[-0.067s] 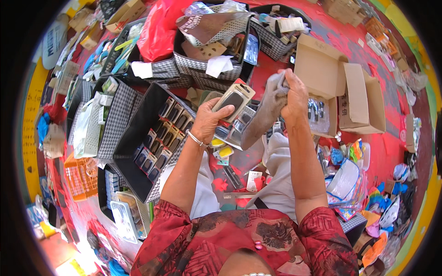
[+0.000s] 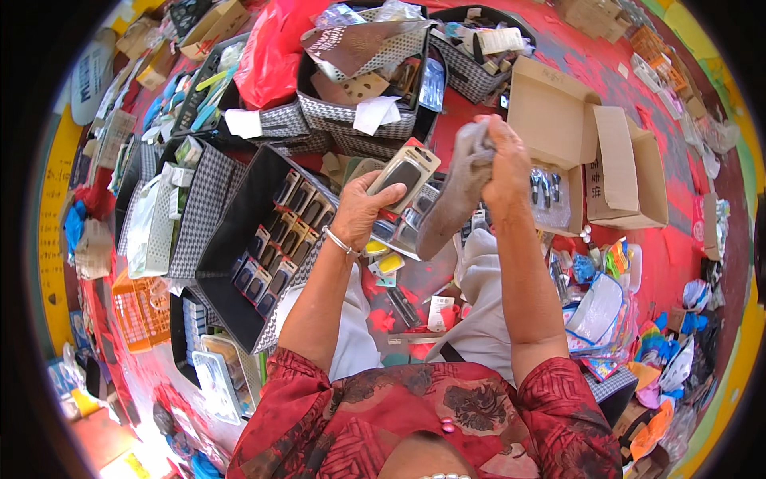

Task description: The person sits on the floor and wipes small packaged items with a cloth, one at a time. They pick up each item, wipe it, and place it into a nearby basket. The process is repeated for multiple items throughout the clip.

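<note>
Pack [image 2: 404,174] up in the left hand [image 2: 356,211], thumb pressed across its front, fingers behind, a firm grip! It's a pale card with a dark, rounded oval piece on the face and a strip of red at the top end, tilted up to the right, held out above the lap. And over on the right, the right hand [image 2: 508,164] is closed tight on a bunched grey-brown cloth [image 2: 448,203], its long end drooping down just beside the pack, a gap between them.

Look down: the floor [image 2: 666,267] is bright red, scuffed with greyish patches, and goods crowd it all round. Close on the left, a black-lined box [image 2: 227,219] with checked outer sides leans over, rows of similar carded packs [image 2: 291,231] inside. Beyond it, an orange basket [image 2: 142,313]; up ahead, a shiny red plastic bag [image 2: 275,60] among more checked bins. To the right, open cardboard boxes [image 2: 621,184], then a colourful heap of wrapped bits [image 2: 662,347] near the yellow edging [image 2: 738,351].
</note>
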`<state>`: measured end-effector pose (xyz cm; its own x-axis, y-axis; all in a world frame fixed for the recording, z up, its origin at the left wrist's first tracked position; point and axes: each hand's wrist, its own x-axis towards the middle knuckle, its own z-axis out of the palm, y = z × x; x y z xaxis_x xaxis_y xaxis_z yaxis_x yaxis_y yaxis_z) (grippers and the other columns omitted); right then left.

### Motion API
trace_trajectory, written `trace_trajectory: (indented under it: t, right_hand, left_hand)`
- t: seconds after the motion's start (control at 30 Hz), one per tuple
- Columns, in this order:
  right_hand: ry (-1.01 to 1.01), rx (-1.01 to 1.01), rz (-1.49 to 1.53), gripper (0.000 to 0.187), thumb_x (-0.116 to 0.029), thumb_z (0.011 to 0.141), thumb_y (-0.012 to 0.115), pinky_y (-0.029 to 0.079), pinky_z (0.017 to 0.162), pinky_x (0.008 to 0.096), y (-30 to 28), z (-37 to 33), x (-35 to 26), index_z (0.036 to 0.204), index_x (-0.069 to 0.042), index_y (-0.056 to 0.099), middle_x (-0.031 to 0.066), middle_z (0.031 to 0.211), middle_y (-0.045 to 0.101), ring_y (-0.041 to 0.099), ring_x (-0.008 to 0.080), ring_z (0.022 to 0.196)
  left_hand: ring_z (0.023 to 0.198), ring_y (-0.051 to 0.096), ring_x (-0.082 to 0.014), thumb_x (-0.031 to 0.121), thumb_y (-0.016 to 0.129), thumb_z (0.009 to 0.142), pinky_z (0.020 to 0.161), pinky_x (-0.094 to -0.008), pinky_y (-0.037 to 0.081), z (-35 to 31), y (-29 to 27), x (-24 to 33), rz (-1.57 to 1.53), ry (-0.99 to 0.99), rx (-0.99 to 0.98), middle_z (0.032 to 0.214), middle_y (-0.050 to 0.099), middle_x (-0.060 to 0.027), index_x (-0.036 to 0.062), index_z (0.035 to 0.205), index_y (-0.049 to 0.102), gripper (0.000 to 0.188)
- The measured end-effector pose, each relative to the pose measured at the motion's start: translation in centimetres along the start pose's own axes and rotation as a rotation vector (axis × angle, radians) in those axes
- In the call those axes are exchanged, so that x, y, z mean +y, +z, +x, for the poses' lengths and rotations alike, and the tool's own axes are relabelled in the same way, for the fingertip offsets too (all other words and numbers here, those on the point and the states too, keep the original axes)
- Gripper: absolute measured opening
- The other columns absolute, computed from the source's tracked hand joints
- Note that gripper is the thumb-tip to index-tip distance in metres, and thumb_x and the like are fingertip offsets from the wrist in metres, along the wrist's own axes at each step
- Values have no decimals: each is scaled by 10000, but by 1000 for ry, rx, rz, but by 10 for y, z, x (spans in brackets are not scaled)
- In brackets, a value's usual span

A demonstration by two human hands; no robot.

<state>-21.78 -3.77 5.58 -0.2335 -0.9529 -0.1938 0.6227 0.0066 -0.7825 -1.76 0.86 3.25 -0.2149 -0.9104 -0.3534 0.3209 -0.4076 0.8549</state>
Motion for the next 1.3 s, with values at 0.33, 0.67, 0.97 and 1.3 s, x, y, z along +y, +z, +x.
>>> trace_trajectory:
  t: [0.33, 0.67, 0.97, 1.3]
  right_hand:
    - [-732, 4, -1486, 186, -151, 802, 606, 470, 619, 402, 3, -1, 18, 955, -78, 529, 126, 864, 584, 604, 327, 751]
    - [-259, -358, -421, 223, -202, 821, 619, 464, 709, 285, 20, -8, 17, 968, -37, 589, 50, 883, 603, 565, 145, 781]
    - [-571, -401, -1089, 480, -343, 803, 607, 370, 916, 434, 9, -33, 18, 1144, -12, 538, 205, 1208, 507, 481, 356, 1100]
    - [94, -182, 321, 291, -256, 921, 439, 508, 817, 395, -20, 17, -3, 1118, -87, 569, 66, 1023, 628, 611, 218, 931]
  left_hand:
    - [735, 613, -117, 89, 684, 773, 655, -241, 507, 0, 2, -5, -203, -56, -122, 860, 633, -65, -39, 1016, 584, 292]
    - [650, 564, -89, 160, 657, 788, 519, -213, 453, 4, 4, -22, 177, -144, -42, 837, 610, -33, 20, 1002, 575, 268]
    - [783, 648, -217, 112, 676, 772, 569, -282, 507, -1, 13, -9, -401, 4, -181, 917, 636, -104, -17, 1071, 538, 353]
    - [778, 617, -236, 187, 614, 817, 627, -289, 527, 10, -20, -4, -527, 36, 7, 936, 611, -161, -17, 1079, 521, 345]
